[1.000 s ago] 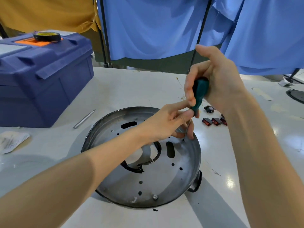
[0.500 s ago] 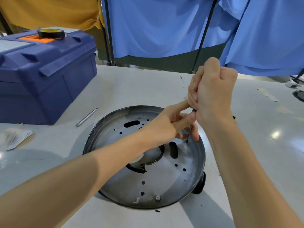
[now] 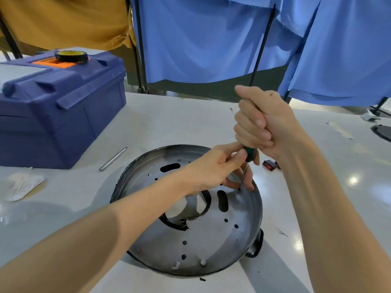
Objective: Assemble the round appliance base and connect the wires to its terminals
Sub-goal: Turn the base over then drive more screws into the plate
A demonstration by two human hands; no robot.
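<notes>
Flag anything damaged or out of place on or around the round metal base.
The black ring around the round base's centre opening looks broken: it ends in a jagged edge near the front instead of closing the circle. A small black chip lies on the table just before the base's rim, possibly a broken-off piece.

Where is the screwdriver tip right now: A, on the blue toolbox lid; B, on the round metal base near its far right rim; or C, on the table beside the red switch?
B: the tip of the screwdriver meets the round metal base by its far right rim.
</notes>
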